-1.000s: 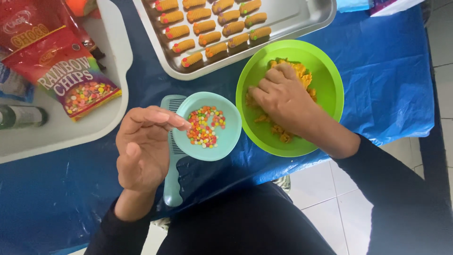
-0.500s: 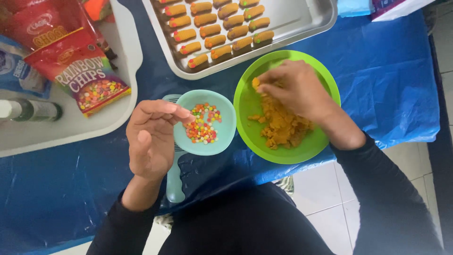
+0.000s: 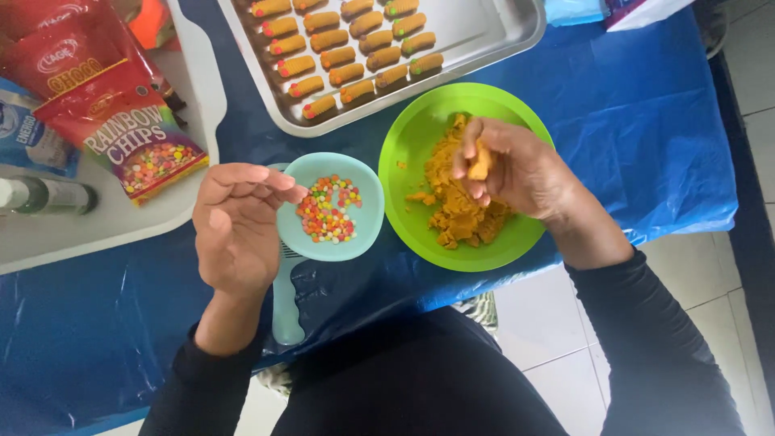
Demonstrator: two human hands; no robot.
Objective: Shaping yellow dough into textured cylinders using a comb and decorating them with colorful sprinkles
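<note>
The right hand (image 3: 517,169) pinches a small orange dough piece (image 3: 479,164), its long axis upright, over the green bowl (image 3: 404,153); the left hand (image 3: 236,224), loosely curled, holds nothing beside the teal bowl (image 3: 367,211).

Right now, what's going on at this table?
A person's right hand holds a small piece of orange dough over a green bowl of the same dough. The left hand rests at the rim of a small teal bowl of coloured candy chips. A metal tray behind holds rows of shaped dough fingers.

baking tray (image 3: 517,40) – top cut off, teal scoop (image 3: 287,307) part-hidden
</note>
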